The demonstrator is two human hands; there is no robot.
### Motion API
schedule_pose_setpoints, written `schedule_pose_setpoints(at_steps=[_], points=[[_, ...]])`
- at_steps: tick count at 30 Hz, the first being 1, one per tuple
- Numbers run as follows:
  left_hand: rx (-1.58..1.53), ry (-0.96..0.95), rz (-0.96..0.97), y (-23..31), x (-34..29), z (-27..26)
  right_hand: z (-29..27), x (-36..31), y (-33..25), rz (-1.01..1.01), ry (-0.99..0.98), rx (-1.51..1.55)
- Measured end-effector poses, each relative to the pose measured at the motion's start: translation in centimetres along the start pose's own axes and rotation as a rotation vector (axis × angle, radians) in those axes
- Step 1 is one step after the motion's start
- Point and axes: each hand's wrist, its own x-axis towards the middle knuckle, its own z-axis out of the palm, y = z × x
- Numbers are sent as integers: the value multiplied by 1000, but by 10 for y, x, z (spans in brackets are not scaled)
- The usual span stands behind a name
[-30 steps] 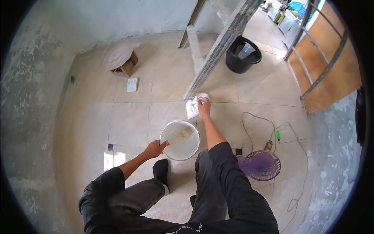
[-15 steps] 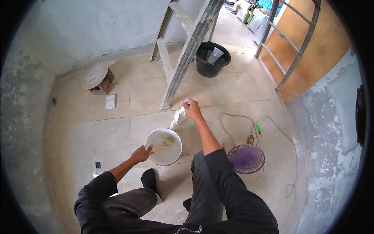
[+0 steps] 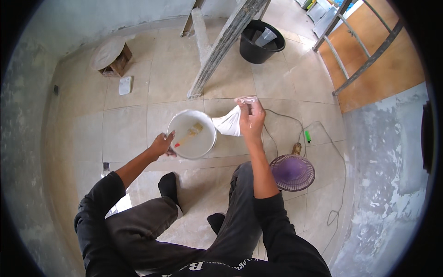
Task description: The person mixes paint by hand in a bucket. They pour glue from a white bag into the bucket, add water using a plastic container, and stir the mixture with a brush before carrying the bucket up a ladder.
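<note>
Left hand (image 3: 162, 144) on bucket (image 3: 213, 138) — bag (image 3: 230, 123) in right hand (image 3: 253, 121)

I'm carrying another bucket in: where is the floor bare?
Bare tile lies between the flat white box and left hand, and between the round black bucket and thin grey cord. It's crowded where the right hand holds a soft white bag beside the round white bucket, and at the purple caged fan.

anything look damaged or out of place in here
Yes: the right-hand wall looks blotchy, its coating patchy and uneven, and a thin cable trails loosely across the floor. The right hand has whitish smears.
</note>
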Motion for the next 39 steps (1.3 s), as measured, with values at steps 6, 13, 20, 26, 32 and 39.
schedule_pose_setpoints(at_steps=[6,13,20,26,32,39], points=[[101,238,264,20,8,13,-2,4,-20,29,-33,114],[626,471,1009,56,-50,40,5,-2,-68,-42,-179,337],[303,-333,658,73,-83,61,22,-23,-105,-106,-375,544],[253,-459,602,35,-72,63,50,-50,-89,90,-405,560],[-112,-567,307,22,-70,67,57,-55,-63,560,-357,406],[-9,-307,21,69,-106,52,81,-73,-36,984,-212,677]])
